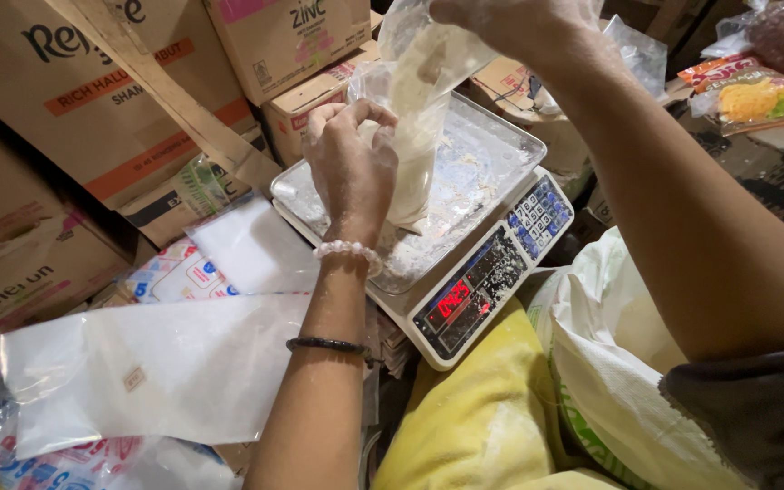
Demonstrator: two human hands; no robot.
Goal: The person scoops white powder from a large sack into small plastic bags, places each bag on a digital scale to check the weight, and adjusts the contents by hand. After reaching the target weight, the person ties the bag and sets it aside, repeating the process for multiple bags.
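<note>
Behind scale (465, 236), cardboard boxes (93, 100) (stacked).

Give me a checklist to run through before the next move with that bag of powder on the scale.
1. Bag of powder stands on the scale pan: ok.
2. Left hand grips the bag's side: ok.
3. Right hand holds the bag's top: ok.
4. Bag mouth closed: cannot tell, the right hand hides it.
5. Scale pan clean: not ok, white powder is spilled across it.
6. Scale display lit: ok, red digits glow.
</note>
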